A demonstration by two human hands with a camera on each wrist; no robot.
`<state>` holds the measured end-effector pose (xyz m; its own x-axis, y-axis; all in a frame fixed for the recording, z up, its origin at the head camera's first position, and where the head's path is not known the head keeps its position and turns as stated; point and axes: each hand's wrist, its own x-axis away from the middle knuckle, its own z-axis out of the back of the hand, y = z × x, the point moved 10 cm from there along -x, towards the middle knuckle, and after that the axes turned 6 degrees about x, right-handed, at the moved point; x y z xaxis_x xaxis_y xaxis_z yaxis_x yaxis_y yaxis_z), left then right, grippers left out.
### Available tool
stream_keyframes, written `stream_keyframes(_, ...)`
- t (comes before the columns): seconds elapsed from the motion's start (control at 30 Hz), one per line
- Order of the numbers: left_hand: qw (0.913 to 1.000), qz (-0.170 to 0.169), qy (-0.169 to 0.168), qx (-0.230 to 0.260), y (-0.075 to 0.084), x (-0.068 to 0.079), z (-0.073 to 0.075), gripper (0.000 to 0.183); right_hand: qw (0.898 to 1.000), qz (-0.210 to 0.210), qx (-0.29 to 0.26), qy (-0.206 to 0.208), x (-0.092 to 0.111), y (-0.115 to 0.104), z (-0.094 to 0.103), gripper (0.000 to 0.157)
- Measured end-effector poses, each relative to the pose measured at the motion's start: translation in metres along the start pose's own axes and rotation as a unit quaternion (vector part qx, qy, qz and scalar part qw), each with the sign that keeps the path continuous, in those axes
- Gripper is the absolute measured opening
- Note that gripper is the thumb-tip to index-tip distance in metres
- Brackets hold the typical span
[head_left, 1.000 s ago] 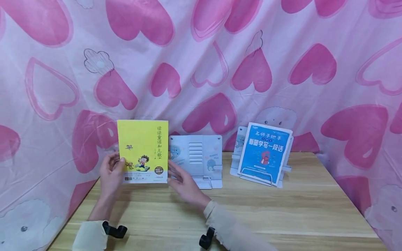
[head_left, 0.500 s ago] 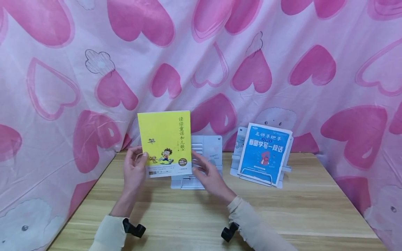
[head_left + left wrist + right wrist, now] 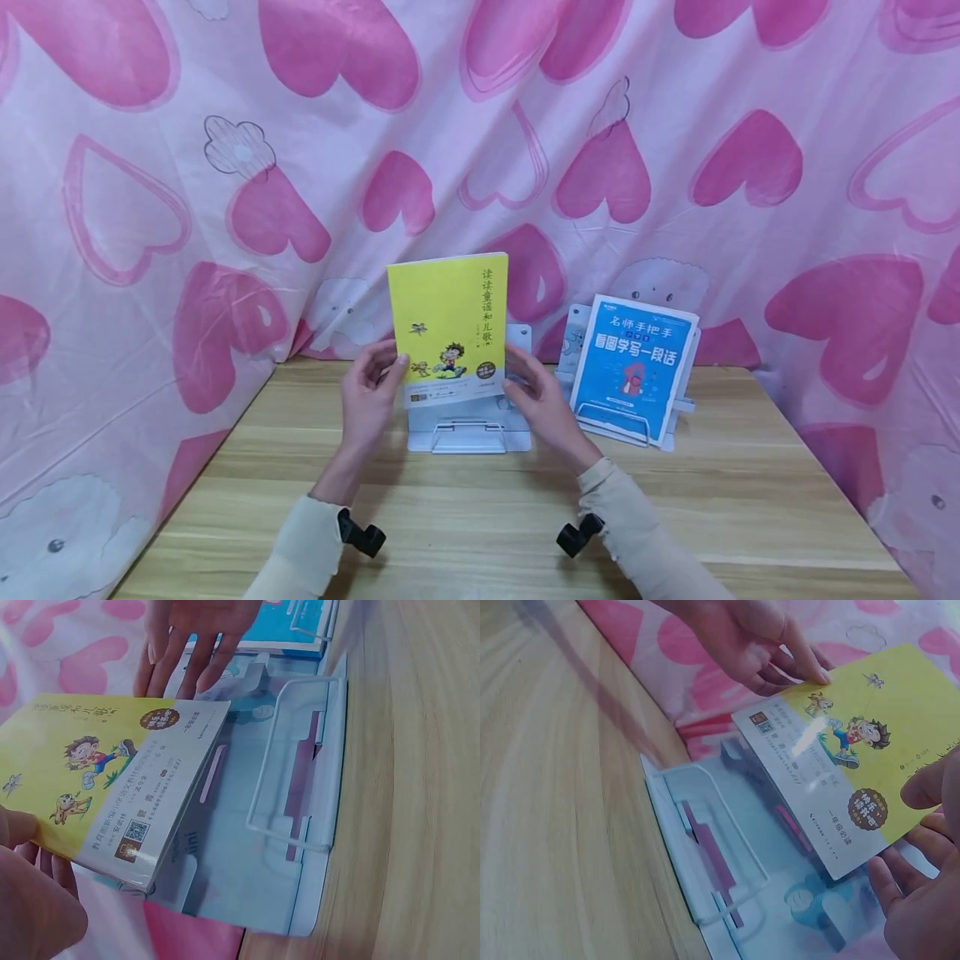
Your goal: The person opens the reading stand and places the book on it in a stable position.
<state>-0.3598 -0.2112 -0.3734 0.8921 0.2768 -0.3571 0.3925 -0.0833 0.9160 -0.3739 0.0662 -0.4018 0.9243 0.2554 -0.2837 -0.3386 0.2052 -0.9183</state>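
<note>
A yellow book with a cartoon boy on its cover is held up, slightly tilted, in front of the middle book stand. My left hand grips its left edge, thumb on the cover and fingers behind. My right hand is at the right edge, its fingers fairly straight and partly behind the book. In the left wrist view, the right hand's thumb stands off the cover. The stand's wire holder lies below the book's lower edge, which is apart from it.
A blue book leans on a second stand to the right, behind its wire holder. Both stands are near the back of the wooden table. A pink heart-print cloth hangs behind. Each sleeve bears a black wrist mount.
Both hands have moved right and slightly up with the yellow book, from left of the middle stand to in front of it. The book has tilted a little. The blue book has stayed put.
</note>
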Motion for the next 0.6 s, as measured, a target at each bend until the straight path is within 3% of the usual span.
stream_keyframes(0.33, 0.9992, -0.004, -0.002, -0.041, -0.006, -0.004, -0.016, 0.030, 1.000, -0.001, 0.011, 0.026, 0.003, 0.007, 0.018, 0.058)
stream_keyframes(0.6, 0.9976, 0.004, 0.000, -0.068, -0.016, -0.007, -0.018, 0.029, 0.999, 0.002, 0.029, 0.026, 0.007, 0.010, 0.025, 0.058)
